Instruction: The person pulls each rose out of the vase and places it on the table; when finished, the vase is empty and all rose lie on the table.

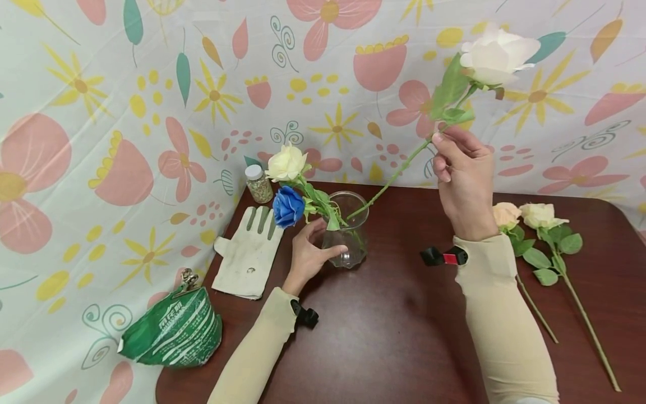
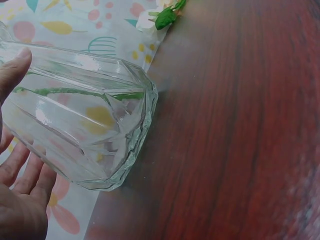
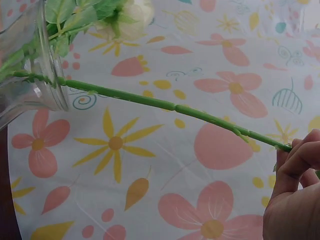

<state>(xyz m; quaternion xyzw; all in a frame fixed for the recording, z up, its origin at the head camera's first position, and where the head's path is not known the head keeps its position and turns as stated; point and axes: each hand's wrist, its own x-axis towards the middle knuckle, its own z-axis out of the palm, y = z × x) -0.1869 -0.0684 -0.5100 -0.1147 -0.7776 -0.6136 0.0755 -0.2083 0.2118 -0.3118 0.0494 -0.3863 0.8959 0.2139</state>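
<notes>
My left hand (image 1: 309, 255) holds the clear glass vase (image 2: 75, 120), thumb on its near side and fingers round the left. A blue rose (image 1: 289, 207) and a cream rose (image 1: 286, 163) lean out of the vase to the left. High at the right, my right hand (image 1: 466, 179) pinches the green stem (image 3: 150, 101) of a large white rose (image 1: 497, 55) just below its leaves. That stem slants down to the left, and its lower end passes inside the vase's mouth.
A peach rose (image 1: 506, 215) and another cream rose (image 1: 542, 216) lie at the table's right. Left of the vase are a white glove (image 1: 247, 264), a small capped jar (image 1: 258, 188) and a green pouch-like bag (image 1: 176, 331). A flowered cloth (image 1: 202, 151) hangs behind the table.
</notes>
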